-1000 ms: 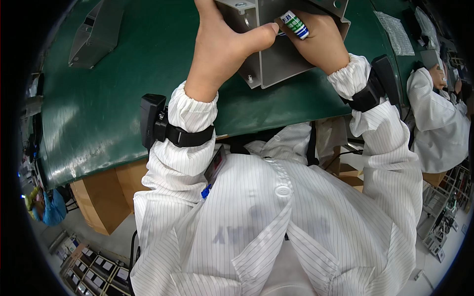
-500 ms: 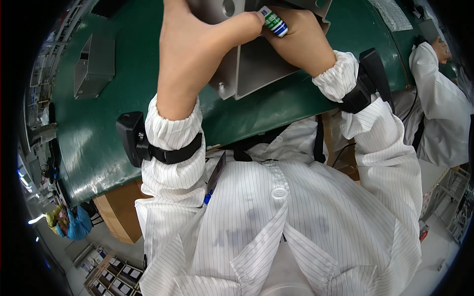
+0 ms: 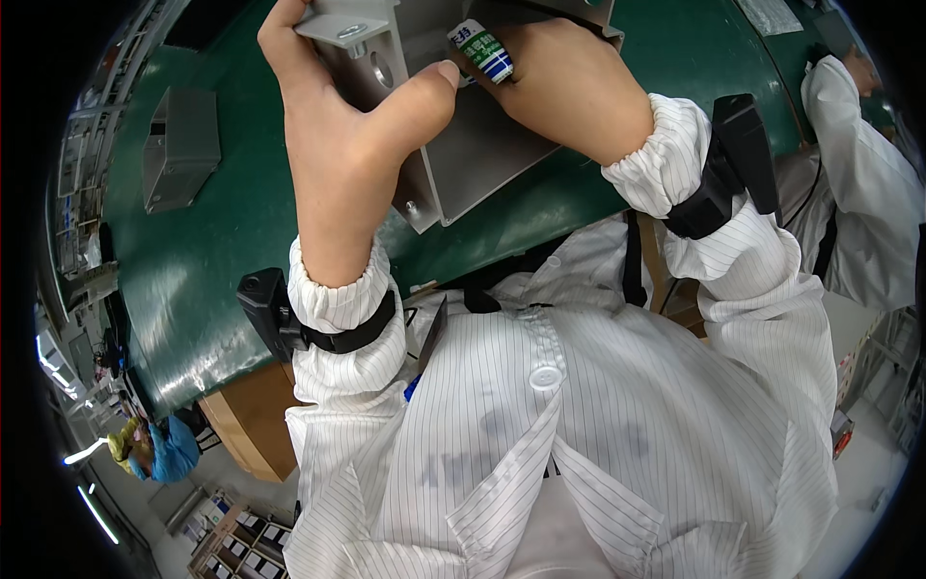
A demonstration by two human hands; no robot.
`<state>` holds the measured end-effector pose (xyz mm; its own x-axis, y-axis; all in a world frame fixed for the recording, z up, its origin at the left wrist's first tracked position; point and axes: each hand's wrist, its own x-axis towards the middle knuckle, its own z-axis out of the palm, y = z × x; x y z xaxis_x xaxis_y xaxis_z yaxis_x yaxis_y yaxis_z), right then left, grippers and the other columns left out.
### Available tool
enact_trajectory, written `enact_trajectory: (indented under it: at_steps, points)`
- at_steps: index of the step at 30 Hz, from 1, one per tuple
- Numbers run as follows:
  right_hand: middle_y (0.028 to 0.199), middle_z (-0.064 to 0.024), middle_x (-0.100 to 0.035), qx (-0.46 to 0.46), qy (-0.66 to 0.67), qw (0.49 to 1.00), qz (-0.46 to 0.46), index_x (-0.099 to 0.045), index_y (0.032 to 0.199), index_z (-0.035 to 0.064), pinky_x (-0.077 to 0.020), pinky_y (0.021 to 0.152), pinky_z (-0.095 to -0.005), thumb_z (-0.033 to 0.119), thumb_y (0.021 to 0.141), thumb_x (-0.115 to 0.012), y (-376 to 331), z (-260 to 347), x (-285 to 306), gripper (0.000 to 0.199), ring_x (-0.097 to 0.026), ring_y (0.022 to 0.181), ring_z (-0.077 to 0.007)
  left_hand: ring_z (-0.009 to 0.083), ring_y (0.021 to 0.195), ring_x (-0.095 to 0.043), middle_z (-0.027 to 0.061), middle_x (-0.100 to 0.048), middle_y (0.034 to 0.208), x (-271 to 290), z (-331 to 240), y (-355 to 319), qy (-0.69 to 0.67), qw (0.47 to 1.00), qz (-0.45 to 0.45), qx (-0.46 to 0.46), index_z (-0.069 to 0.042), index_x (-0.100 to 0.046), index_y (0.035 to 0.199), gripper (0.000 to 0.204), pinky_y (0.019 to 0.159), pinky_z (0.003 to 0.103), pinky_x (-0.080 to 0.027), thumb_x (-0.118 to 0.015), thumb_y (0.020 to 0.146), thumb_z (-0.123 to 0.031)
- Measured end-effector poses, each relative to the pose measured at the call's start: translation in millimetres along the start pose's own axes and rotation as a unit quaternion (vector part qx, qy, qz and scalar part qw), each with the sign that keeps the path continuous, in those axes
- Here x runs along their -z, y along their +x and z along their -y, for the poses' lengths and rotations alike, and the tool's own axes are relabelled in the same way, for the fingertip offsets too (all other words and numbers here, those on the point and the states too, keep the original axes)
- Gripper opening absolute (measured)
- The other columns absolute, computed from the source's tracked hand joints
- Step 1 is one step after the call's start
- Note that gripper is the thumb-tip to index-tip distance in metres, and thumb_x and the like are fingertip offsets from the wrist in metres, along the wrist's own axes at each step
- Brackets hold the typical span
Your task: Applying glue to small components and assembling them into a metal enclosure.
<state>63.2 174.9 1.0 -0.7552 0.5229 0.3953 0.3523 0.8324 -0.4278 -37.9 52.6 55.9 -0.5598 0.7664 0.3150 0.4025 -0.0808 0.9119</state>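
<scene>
Factory assembly floor, electronics-type line. Evidence: green anti-static-looking bench mat filling the upper left of the frame, grey sheet-metal housing lying on it at upper left, striped white cleanroom-style smock across the centre, a 2nd smocked person at the same bench at upper right. Bins or trays of parts at the lower left edge.
</scene>
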Motion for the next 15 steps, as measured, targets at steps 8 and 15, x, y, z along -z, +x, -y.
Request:
enact_trajectory:
  at_steps: [8, 15]
  points:
    - [0.066, -0.0189, -0.06, 0.004, 0.047, 0.999, 0.004, -0.061, 0.073, 0.0024, -0.0474, 0.058, -0.0441, 0.011, 0.071, -0.055, 0, -2, 11, 0.011, -0.059, 0.064, -0.0376, 0.0178, 0.094, -0.049, 0.0105, -0.05, 0.106, -8, -21, 8, -0.051, 0.998, 0.037, 0.004, -0.006, -0.033, 0.127, 0.067, 0.085, 0.028, -0.039, -0.063, 0.068, -0.013]
    - [0.06, -0.0171, -0.059, 0.066, 0.018, 0.998, 0.01, -0.061, 0.066, 0.0046, -0.0478, 0.057, -0.0442, 0.013, 0.069, -0.056, 5, 2, 11, 0.01, -0.059, 0.06, -0.0364, 0.0157, 0.087, -0.05, 0.0093, -0.049, 0.102, -7, -27, 9, -0.073, 0.996, 0.046, 0.026, -0.006, -0.03, 0.125, 0.066, 0.078, 0.025, -0.041, -0.057, 0.065, -0.008]
